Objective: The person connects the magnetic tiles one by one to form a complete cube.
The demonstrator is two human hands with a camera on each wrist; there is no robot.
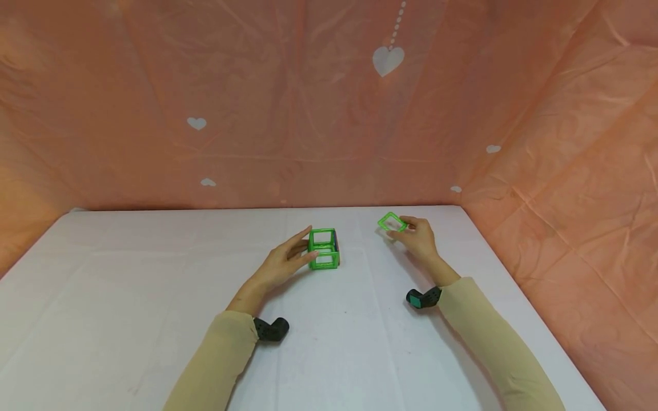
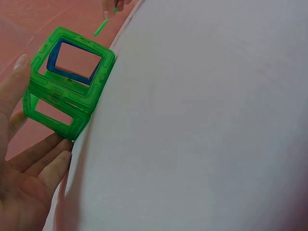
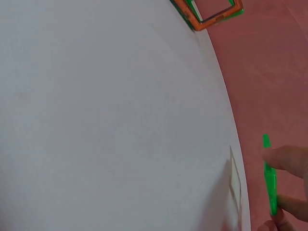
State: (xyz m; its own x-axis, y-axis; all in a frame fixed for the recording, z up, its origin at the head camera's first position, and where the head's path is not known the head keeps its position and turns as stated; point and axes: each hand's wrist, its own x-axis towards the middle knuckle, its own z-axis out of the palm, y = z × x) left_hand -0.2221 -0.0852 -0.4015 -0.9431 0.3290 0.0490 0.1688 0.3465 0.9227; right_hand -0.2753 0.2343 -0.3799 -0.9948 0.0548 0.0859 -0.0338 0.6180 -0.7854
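Observation:
My left hand (image 1: 277, 267) grips a small box of green magnetic tiles (image 1: 323, 248) from its left side, thumb in front and fingers behind. The box stands on the white table, two open-framed squares showing towards me. A blue tile (image 2: 72, 77) shows through its frame in the left wrist view, and an orange tile (image 3: 207, 24) forms its right side in the right wrist view. Off to the right, my right hand (image 1: 422, 241) pinches a single green square tile (image 1: 384, 217) between thumb and fingers, raised over the table. It appears edge-on in the right wrist view.
A white cloth covers the table (image 1: 128, 308). Peach-coloured sheeting (image 1: 288, 114) with white hearts hangs along the back and sides, close behind the table's far edge. Black wrist cameras sit on both wrists, beside the beige sleeves (image 1: 216, 365).

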